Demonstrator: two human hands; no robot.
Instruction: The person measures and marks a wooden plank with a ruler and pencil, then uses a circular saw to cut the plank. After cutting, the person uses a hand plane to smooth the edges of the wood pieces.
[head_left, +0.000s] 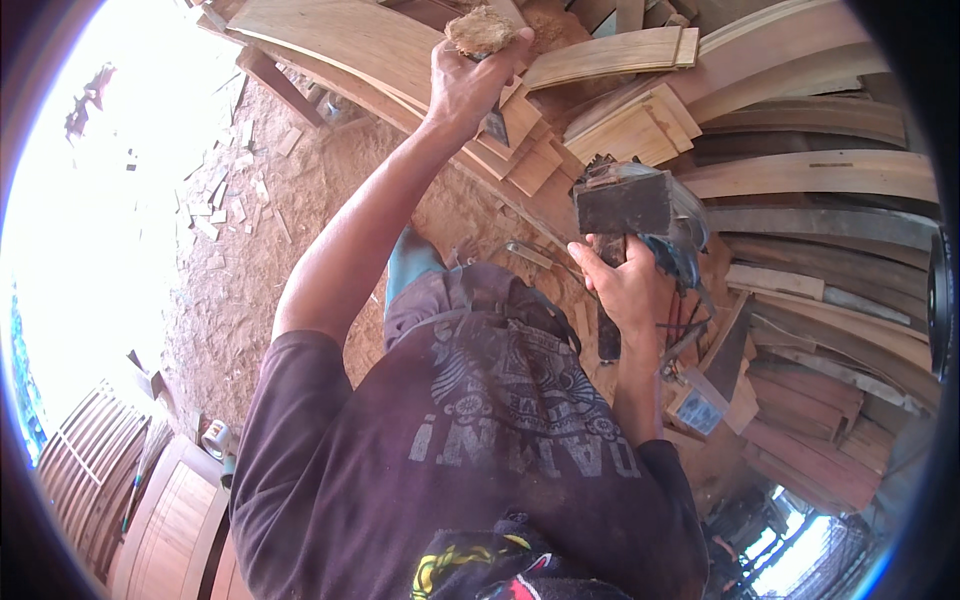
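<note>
My left hand (468, 88) is wrapped around a chisel (482, 33) whose pale wooden handle end is frayed and mushroomed. Below the fist the chisel's dark metal blade (495, 125) points down toward a stack of small thin boards (528, 158) at the bench edge. On the right, my right hand (625, 285) grips the handle of a hammer (624, 205). Its dark, blocky head is raised toward the camera, apart from the chisel. The wood directly under my left fist is partly hidden.
Long planks (340, 40) lie across the bench ahead, with more cut boards (640, 125) near the hammer. Curved wooden pieces (820, 175) are stacked along the right. Wood scraps (215, 205) litter the dirt floor at left. Panelled woodwork (170, 530) stands lower left.
</note>
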